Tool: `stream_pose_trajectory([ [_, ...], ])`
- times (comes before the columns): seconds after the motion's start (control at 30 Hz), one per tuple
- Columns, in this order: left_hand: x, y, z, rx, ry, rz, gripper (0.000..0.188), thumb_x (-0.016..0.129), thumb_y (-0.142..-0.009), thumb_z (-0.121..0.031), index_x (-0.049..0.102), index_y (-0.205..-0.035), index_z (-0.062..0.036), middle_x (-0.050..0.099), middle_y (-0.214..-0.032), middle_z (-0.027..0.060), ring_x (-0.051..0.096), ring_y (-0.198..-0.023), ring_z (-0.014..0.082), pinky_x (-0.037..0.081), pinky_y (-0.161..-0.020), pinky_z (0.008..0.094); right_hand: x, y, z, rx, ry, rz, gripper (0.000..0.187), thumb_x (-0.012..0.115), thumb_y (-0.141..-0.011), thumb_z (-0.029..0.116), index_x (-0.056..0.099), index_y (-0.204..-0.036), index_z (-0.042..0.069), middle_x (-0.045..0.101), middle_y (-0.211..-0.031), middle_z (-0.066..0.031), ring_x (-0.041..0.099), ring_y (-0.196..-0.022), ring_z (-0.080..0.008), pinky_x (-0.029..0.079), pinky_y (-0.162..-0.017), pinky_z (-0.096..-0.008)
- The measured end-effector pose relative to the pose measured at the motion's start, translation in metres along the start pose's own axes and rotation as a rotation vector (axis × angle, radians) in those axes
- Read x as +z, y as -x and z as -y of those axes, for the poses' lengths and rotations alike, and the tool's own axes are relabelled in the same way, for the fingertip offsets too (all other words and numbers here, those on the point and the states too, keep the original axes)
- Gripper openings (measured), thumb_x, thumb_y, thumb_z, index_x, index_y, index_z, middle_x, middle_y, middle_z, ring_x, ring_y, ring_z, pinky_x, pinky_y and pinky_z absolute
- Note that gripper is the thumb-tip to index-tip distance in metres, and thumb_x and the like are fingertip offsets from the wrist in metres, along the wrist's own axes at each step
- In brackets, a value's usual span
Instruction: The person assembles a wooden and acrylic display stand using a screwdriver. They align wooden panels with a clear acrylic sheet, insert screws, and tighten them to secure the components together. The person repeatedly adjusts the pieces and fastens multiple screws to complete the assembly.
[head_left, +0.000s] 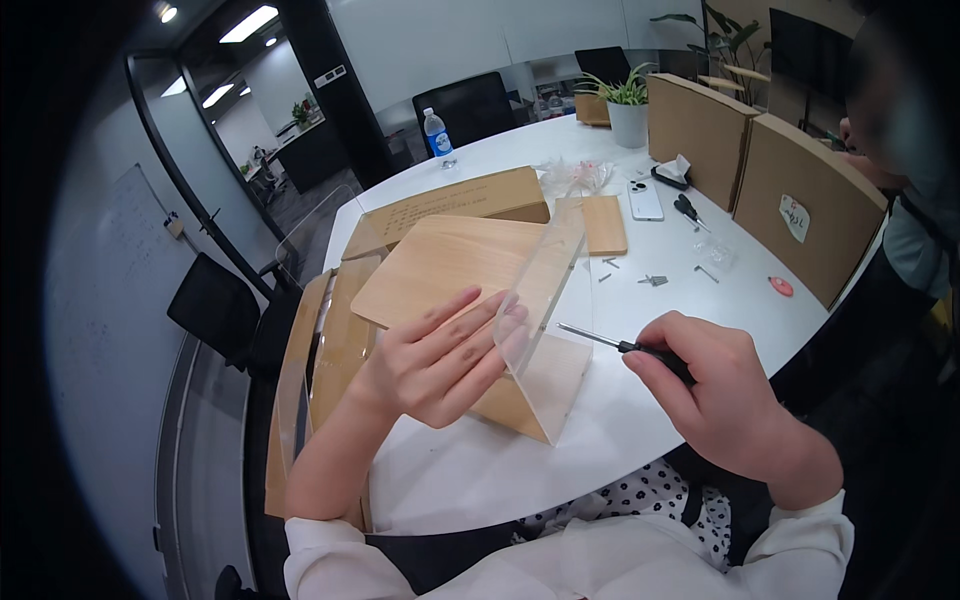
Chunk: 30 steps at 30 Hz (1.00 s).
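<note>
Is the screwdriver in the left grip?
No, the right grip holds the screwdriver, while the left grip is at the clear panel.

"Left hand (435, 360)?"
"One: fingers against clear panel (548, 280), beside board (450, 262)."
"Right hand (715, 390)?"
"Screwdriver (592, 336), held, tip near panel."
"Table (455, 485)?"
"Bottle (437, 135), one; plant (623, 93), one; phone (646, 201), one; scissors (688, 208)."

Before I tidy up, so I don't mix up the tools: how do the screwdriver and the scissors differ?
The screwdriver is in the right hand, while the scissors lie untouched on the white table. The screwdriver has one slim straight shaft; the scissors have looped handles. The screwdriver's tip points toward the clear panel, while the scissors lie beside the white phone. Both have black handles.
</note>
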<state>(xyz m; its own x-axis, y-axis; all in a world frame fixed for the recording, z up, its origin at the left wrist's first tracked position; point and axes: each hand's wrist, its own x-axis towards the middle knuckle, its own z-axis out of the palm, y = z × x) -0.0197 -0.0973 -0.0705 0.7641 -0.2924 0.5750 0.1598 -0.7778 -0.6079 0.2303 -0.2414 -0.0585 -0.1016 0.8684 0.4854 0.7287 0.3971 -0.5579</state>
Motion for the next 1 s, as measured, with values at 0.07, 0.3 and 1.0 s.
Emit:
stream_pose_trajectory([
  [0.07, -0.003, 0.002, -0.002, -0.055, -0.046, 0.003, 0.013, 0.067, -0.084, -0.004, 0.073, -0.095, -0.0016, 0.075, -0.104, 0.014, 0.073, -0.104, 0.0281, 0.057, -0.096, 0.046, 0.001, 0.008, -0.005, -0.005, -0.048, -0.078, 0.013, 0.068, -0.094, 0.009, 0.062, -0.092, -0.002, 0.063, -0.072, -0.0117, 0.059, -0.057, -0.0218, 0.047, -0.055, -0.0321],
  [0.3, -0.026, 0.037, 0.011, -0.526, -0.154, 0.268, 0.079, 0.087, -0.065, -0.013, 0.057, -0.138, -0.0149, 0.05, -0.148, 0.0081, 0.043, -0.142, 0.0284, 0.024, -0.122, 0.0551, 0.023, 0.036, -0.045, 0.089, -0.323, -0.282, 0.007, 0.054, -0.101, 0.005, 0.056, -0.103, 0.0, 0.052, -0.074, 0.0021, 0.04, -0.061, -0.0037, 0.031, -0.056, -0.0186],
  [1.0, 0.046, 0.2, 0.003, -1.912, 0.242, -0.765, 0.069, 0.071, -0.088, -0.01, 0.037, -0.147, 0.0045, 0.04, -0.151, 0.0241, 0.045, -0.138, 0.0299, 0.038, -0.112, 0.0366, 0.181, 0.064, -0.071, -0.1, -0.242, -0.249, 0.05, 0.093, -0.07, 0.019, 0.051, -0.092, 0.005, 0.049, -0.072, -0.0043, 0.044, -0.052, -0.0137, 0.04, -0.048, -0.0249],
])
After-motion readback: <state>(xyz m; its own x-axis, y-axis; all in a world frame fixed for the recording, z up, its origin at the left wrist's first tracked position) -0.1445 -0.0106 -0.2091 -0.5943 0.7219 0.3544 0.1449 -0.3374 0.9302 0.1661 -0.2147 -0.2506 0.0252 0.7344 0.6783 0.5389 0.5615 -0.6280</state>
